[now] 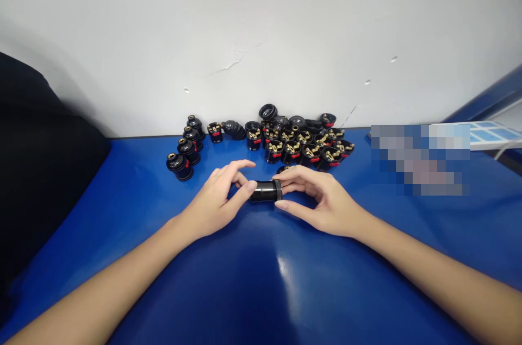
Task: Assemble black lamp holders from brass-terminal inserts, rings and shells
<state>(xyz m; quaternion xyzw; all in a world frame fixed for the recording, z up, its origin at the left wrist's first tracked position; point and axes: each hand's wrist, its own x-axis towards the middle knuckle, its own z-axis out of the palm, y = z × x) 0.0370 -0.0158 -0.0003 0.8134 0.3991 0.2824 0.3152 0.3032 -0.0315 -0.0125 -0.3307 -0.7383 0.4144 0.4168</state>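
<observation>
Fingers (247,189) of our left hand (215,201) clamped one end of a black cylinder (266,191), index raised, while our right hand (328,198) clasped its collared end, short of the back edge of the counter (244,280); along that edge we saw black fittings (292,157) (many showing brassy contacts (292,148)).
</observation>
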